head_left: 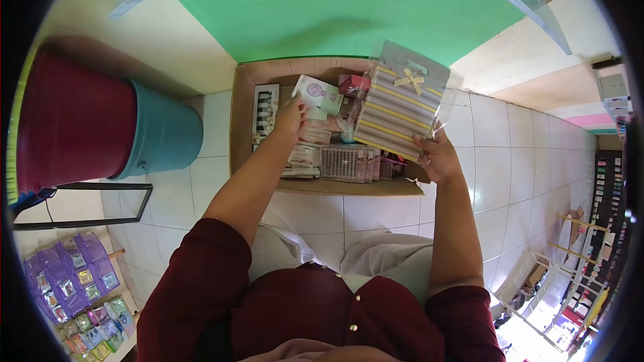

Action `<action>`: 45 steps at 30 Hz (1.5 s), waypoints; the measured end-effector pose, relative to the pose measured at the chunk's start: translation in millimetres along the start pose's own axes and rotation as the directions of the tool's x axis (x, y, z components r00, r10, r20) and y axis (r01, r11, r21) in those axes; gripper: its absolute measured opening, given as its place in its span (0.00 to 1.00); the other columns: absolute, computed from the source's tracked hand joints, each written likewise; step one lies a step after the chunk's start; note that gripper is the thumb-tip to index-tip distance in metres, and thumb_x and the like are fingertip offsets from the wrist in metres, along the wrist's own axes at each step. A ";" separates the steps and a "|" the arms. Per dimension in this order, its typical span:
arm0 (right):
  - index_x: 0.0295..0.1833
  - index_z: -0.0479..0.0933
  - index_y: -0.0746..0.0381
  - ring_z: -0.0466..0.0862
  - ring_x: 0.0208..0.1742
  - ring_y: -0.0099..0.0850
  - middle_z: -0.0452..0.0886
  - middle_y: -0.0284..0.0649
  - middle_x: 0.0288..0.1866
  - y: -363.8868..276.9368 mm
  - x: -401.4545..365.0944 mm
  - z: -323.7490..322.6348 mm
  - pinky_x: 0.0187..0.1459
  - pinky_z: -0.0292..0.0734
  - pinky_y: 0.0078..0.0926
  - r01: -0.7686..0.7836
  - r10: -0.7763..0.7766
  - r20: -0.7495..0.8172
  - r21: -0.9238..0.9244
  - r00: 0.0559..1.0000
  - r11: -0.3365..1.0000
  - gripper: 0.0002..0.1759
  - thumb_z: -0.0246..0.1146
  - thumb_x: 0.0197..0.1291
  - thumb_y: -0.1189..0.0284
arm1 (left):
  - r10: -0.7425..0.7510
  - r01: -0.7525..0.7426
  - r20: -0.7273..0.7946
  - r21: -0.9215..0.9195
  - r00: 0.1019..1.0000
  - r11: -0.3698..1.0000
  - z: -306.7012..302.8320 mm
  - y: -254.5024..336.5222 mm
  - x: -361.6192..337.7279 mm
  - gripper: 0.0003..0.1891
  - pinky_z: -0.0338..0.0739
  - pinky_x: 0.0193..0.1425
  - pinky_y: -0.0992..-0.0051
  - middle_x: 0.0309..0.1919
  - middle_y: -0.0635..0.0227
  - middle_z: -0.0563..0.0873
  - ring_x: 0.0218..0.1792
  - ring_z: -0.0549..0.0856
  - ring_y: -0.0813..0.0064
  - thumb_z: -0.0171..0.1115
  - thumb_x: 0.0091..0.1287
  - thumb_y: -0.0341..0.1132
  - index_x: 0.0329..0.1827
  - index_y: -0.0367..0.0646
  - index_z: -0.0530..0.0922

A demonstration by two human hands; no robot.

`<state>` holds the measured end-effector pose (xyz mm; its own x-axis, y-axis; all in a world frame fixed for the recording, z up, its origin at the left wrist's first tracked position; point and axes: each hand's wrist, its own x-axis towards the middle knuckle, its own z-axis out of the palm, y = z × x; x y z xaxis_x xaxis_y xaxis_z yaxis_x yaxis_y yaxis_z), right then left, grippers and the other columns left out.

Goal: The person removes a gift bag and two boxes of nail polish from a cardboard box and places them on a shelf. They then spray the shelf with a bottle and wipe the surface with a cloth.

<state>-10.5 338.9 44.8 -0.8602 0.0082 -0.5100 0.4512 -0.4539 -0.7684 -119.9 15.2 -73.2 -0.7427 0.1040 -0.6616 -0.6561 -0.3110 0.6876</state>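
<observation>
In the head view, an open cardboard box [335,186] stands on the floor before me, filled with small packaged goods. My left hand [288,121] reaches into it, its fingers closed on the edge of a small white box [318,94] with a purple round print. My right hand [439,155] grips the lower right corner of a gift bag [396,110] with grey, white and yellow stripes and a yellow bow, in clear plastic. The bag is tilted over the box's right side. Clear cases [342,163] stand along the near side, and a red pack [351,85] lies at the back.
A maroon bin [74,124] and a teal bin [168,131] stand on the left. Behind the carton rises a green wall [288,7]. A purple rack [70,275] with small packs is at lower left. White ladder-like frames [543,295] are at lower right.
</observation>
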 end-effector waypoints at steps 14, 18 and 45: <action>0.82 0.43 0.44 0.78 0.63 0.37 0.73 0.41 0.66 4.4 -13.7 -19.9 0.58 0.84 0.51 -0.164 0.133 -0.285 -0.086 0.949 0.983 0.41 0.53 0.72 0.80 | 0.267 -0.030 -0.166 0.797 0.949 0.604 -40.0 -51.3 87.1 0.27 0.81 0.57 0.59 0.49 0.47 0.87 0.52 0.87 0.51 0.74 0.57 0.43 0.53 0.33 0.80; 0.81 0.48 0.45 0.81 0.57 0.33 0.75 0.40 0.62 10.5 -21.2 -29.2 0.55 0.86 0.48 -0.139 0.084 -0.358 -0.132 0.930 0.981 0.39 0.54 0.71 0.80 | 0.395 -0.022 -0.181 0.889 0.901 0.457 -41.8 -68.9 100.6 0.24 0.81 0.55 0.59 0.47 0.47 0.88 0.51 0.87 0.51 0.75 0.57 0.43 0.49 0.33 0.82; 0.78 0.57 0.43 0.75 0.69 0.44 0.69 0.40 0.72 0.1 -26.7 -31.4 0.58 0.81 0.56 -0.160 0.158 0.051 0.057 0.986 0.985 0.35 0.56 0.70 0.80 | 0.061 0.092 -0.222 0.619 0.973 0.780 -104.8 -75.0 117.7 0.14 0.84 0.39 0.66 0.37 0.60 0.88 0.34 0.88 0.64 0.72 0.60 0.35 0.44 0.34 0.84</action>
<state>20.0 366.5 46.2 -0.7893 -0.1090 -0.6043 0.5692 -0.4990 -0.6534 -144.0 -48.2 -234.0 -0.7329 -0.1274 -0.6683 -0.6633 0.3522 0.6603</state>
